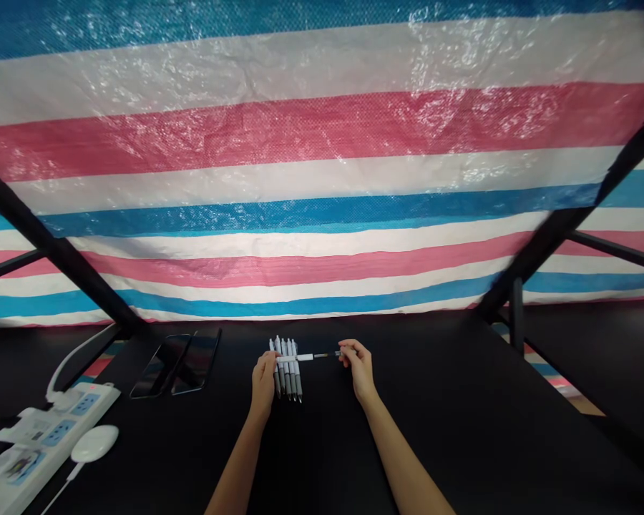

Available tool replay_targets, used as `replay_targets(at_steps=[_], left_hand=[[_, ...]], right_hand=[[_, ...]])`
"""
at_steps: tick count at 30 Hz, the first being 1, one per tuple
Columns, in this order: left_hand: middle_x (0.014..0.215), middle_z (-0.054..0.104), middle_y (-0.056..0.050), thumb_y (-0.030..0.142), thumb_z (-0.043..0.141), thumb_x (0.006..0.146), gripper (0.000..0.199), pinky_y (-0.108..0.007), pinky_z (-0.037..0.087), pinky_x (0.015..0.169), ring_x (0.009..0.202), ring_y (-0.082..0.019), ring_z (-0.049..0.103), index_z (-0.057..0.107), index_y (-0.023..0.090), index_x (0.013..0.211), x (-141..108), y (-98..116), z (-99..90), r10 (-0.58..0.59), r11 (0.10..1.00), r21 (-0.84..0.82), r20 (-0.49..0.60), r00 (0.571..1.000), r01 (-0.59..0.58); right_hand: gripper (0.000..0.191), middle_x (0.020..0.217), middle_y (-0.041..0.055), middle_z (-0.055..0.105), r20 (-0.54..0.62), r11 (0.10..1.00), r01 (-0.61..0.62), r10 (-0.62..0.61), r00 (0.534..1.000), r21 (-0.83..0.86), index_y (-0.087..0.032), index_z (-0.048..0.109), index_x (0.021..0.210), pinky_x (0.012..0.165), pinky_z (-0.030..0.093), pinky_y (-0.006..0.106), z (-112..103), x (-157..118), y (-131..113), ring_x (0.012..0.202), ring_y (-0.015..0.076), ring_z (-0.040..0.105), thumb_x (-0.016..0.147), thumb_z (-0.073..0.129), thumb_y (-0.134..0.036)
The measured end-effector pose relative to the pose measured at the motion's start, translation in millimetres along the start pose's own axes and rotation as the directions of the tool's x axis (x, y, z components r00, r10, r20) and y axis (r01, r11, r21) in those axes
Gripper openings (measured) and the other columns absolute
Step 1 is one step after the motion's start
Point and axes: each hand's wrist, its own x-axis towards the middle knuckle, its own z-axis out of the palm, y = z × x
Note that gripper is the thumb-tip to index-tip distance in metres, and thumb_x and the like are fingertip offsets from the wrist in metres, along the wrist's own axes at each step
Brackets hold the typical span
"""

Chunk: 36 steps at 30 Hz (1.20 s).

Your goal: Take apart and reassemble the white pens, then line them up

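My left hand (263,381) pinches the end of a white pen barrel (305,357), held sideways above a row of white and grey click pens (288,379). Several of these pens lie side by side on the black table, their grey ends toward me. From the barrel's right end a thin pen refill (326,355) sticks out. The fingertips of my right hand (358,369) are closed on the refill's far end, partly hiding it. Whether the refill is still inside the barrel or only meets its opening is too small to tell.
Two dark phones (161,366) lie to the left on the black table (434,429). Nearer on that side are a white power strip (94,404) with plugs and a round white charger (95,443). Black frame bars (537,254) and a striped plastic sheet (322,268) stand behind.
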Motion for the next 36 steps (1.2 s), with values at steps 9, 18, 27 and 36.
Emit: replay_targets(at_steps=[9, 18, 27, 36], left_hand=[[0.073, 0.060, -0.004, 0.044, 0.038, 0.086, 0.043, -0.029, 0.042, 0.068, 0.074, -0.018, 0.054, 0.053, 0.019, 0.055, 0.3, -1.6, 2.2, 0.151, 0.974, 0.159, 0.069, 0.986, -0.161], [0.090, 0.067, -0.006, 0.037, 0.035, 0.086, 0.042, -0.035, 0.042, 0.078, 0.084, -0.020, 0.054, 0.050, 0.020, 0.051, -2.0, 2.3, 4.6, 0.247, 0.885, 0.368, 0.152, 0.957, -0.286], [0.097, 0.065, -0.006, 0.037, 0.036, 0.084, 0.040, -0.041, 0.038, 0.084, 0.092, -0.024, 0.051, 0.056, 0.021, 0.053, -1.5, -6.4, 5.0, 0.204, 0.869, 0.446, 0.072, 0.976, -0.215], [0.102, 0.064, -0.006, 0.035, 0.040, 0.083, 0.036, -0.043, 0.035, 0.086, 0.097, -0.026, 0.048, 0.060, 0.022, 0.056, -2.2, -7.0, 7.7, 0.155, 0.849, 0.498, 0.086, 0.984, -0.177]], right_hand=[[0.018, 0.057, -0.0008, 0.056, 0.188, 0.993, 0.004, 0.019, 0.982, -0.117, -0.017, 0.066, 0.077, 0.046, 0.032, 0.023, 3.8, -5.3, -8.0, 0.046, 0.0101, 0.043, 0.069, 0.062, -0.034], [0.021, 0.062, -0.0020, 0.057, 0.306, 0.997, -0.009, 0.032, 0.951, -0.078, -0.019, 0.065, 0.086, 0.050, 0.035, 0.024, 3.7, -5.9, -9.5, 0.049, 0.0106, 0.044, 0.068, 0.059, -0.027], [0.017, 0.057, -0.0024, 0.059, 0.313, 0.997, -0.023, 0.045, 0.949, -0.074, -0.019, 0.064, 0.083, 0.050, 0.036, 0.024, 5.0, -5.6, -7.9, 0.048, 0.0104, 0.045, 0.068, 0.061, -0.027], [0.016, 0.055, -0.0028, 0.059, 0.303, 0.997, -0.019, 0.042, 0.952, -0.081, -0.018, 0.062, 0.080, 0.048, 0.035, 0.023, 3.8, -6.3, -9.4, 0.045, 0.0098, 0.044, 0.069, 0.061, -0.030]])
